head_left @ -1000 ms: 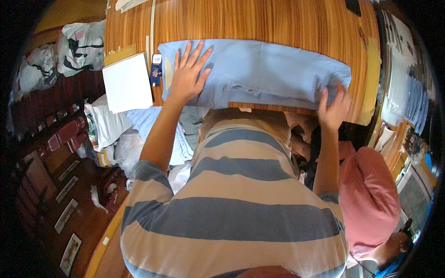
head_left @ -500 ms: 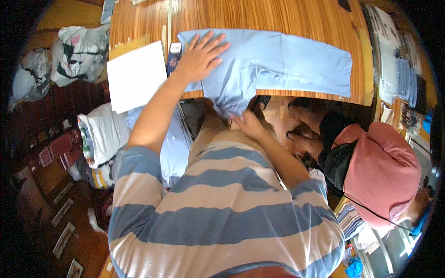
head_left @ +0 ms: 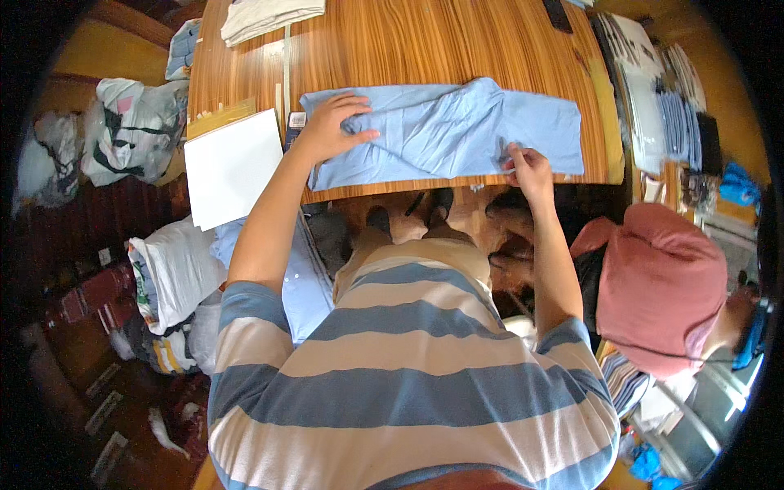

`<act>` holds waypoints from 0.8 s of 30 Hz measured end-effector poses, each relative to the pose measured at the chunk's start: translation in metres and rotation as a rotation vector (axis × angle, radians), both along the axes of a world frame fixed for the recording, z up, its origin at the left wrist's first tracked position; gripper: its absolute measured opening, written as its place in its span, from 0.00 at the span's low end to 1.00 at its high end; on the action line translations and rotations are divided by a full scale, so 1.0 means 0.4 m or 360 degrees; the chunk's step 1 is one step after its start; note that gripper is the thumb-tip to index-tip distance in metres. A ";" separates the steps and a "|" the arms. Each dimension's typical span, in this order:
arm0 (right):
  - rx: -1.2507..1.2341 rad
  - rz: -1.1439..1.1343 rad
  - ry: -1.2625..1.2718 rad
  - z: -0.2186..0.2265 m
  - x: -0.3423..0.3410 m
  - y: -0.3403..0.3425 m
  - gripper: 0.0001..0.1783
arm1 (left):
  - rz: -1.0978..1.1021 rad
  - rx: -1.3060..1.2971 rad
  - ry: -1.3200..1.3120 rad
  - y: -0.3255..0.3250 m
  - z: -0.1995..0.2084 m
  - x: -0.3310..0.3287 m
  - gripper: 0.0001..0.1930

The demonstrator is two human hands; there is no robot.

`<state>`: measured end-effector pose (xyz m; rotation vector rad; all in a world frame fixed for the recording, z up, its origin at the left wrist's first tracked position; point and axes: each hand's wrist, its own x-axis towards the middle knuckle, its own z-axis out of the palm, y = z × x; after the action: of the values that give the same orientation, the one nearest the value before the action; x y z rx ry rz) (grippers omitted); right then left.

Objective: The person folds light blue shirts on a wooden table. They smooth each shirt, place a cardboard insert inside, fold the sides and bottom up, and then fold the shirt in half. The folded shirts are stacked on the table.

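A light blue shirt (head_left: 441,131) lies folded into a long strip along the near edge of the wooden table (head_left: 441,41), with creases across its middle. My left hand (head_left: 333,129) rests on the shirt's left end, fingers apart and slightly bent. Toward the right end, my right hand (head_left: 529,170) pinches a bit of the shirt between thumb and fingers.
White sheets or card (head_left: 233,167) lie at the table's left. A folded pale cloth (head_left: 269,18) and a dark flat object (head_left: 558,15) sit farther back. Another blue shirt (head_left: 306,298) is below on my left. A person in a pink top (head_left: 665,286) is at right.
The part of the shirt that hung over the near edge now lies on the table. My right hand has moved up and right; my left hand has shifted slightly left and down.
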<state>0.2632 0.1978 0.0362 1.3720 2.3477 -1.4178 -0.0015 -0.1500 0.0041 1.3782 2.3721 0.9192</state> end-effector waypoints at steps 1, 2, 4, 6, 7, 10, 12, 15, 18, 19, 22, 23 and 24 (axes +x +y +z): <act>0.0713 0.0203 0.0332 0.008 -0.013 0.017 0.26 | 0.0039 0.0131 0.0108 0.002 0.000 0.006 0.30; 0.0715 0.0205 0.0401 0.025 -0.053 0.061 0.27 | 0.0112 0.0152 0.0109 0.004 -0.001 0.011 0.29; 0.0766 0.0244 0.0515 0.059 -0.162 0.103 0.30 | 0.0203 0.0178 0.0114 0.016 0.002 0.020 0.28; 0.0922 0.0557 0.0725 -0.026 -0.285 0.195 0.33 | 0.0183 0.0161 0.0145 0.044 0.006 0.015 0.26; 0.0805 0.0713 0.0607 -0.032 -0.342 0.193 0.32 | 0.0195 0.0139 0.0153 0.042 0.004 0.017 0.25; 0.0673 0.1183 0.0167 -0.055 -0.427 0.242 0.30 | 0.0193 0.0032 0.0190 0.058 0.010 0.004 0.24; 0.0517 0.1289 0.0229 -0.045 -0.451 0.278 0.26 | 0.0249 -0.0082 0.0151 0.065 0.012 -0.003 0.24; 0.0017 0.1055 0.0795 0.028 -0.352 0.268 0.16 | 0.0320 -0.0067 0.0276 0.042 0.007 0.024 0.24; 0.0041 0.0711 0.0732 0.038 -0.243 0.312 0.13 | 0.0384 -0.0077 0.0319 0.031 -0.006 0.024 0.24; 0.0135 0.0681 0.0716 0.009 -0.209 0.320 0.11 | 0.0402 -0.0093 0.0300 0.040 -0.009 0.021 0.25; 0.0452 0.0659 0.0757 -0.090 -0.130 0.308 0.09 | 0.0334 -0.0096 0.0401 0.047 0.003 0.013 0.26; 0.0591 0.0691 0.0825 -0.103 -0.116 0.284 0.08 | 0.0326 -0.0103 0.0497 0.051 0.007 0.013 0.24; 0.0736 0.0719 0.0896 -0.106 -0.116 0.265 0.07 | 0.0342 -0.0090 0.0503 0.058 0.008 0.009 0.23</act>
<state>0.2166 0.3037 -0.0061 0.4302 3.2172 -1.2848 0.0023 -0.1270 0.0074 1.3515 2.8038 0.7205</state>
